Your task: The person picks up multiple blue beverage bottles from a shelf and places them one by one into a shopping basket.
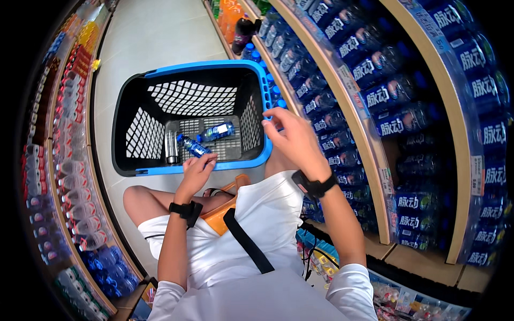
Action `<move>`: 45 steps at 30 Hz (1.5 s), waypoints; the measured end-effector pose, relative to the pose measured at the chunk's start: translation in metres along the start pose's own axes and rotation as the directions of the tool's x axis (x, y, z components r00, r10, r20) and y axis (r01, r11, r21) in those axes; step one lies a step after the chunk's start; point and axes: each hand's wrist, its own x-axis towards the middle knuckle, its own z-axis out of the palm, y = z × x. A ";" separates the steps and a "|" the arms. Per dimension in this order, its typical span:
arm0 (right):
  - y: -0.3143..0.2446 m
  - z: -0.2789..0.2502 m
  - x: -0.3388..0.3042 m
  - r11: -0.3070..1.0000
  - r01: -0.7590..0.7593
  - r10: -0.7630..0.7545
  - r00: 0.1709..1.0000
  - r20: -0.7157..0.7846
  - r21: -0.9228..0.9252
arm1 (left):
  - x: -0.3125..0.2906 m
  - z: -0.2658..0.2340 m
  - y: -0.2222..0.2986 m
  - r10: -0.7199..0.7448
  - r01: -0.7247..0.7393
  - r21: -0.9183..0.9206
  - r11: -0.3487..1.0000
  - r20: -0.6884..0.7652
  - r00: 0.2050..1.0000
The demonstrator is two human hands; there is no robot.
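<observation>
A black shopping basket (pixel 140 93) with a blue rim stands on the floor in front of my knees. Inside lie two blue drink bottles (pixel 194 145) and a clear bottle with a dark cap (pixel 171 147). My left hand (pixel 198 168) is over the basket's near rim, fingers stretched out and nothing in them. Beside the right rim is my right hand (pixel 295 140), thumb and index finger apart at the blue edge; whether they touch it I cannot tell. Both wrists wear black bands.
Shelves of blue drink bottles (pixel 396 91) rise close on my right. More shelves of bottled drinks (pixel 72 176) run along the left. A pale tiled floor (pixel 160 32) stretches ahead between them. An orange stool (pixel 217 220) is under me.
</observation>
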 end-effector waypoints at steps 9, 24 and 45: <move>-0.032 -0.240 -0.149 0.336 -0.553 -0.176 0.758 -0.628 -0.763 | 0.003 0.003 0.010 0.024 -0.023 -0.039 0.999 0.033 0.999; 0.004 -0.238 -0.186 0.751 -0.560 -0.041 0.488 -0.872 -0.349 | 0.000 0.004 0.003 0.072 -0.071 0.026 0.997 -0.045 0.996; -0.079 -0.100 -0.110 0.822 0.286 -0.034 0.887 -0.460 0.493 | -0.014 -0.001 0.016 0.136 -0.133 0.120 0.984 -0.017 0.991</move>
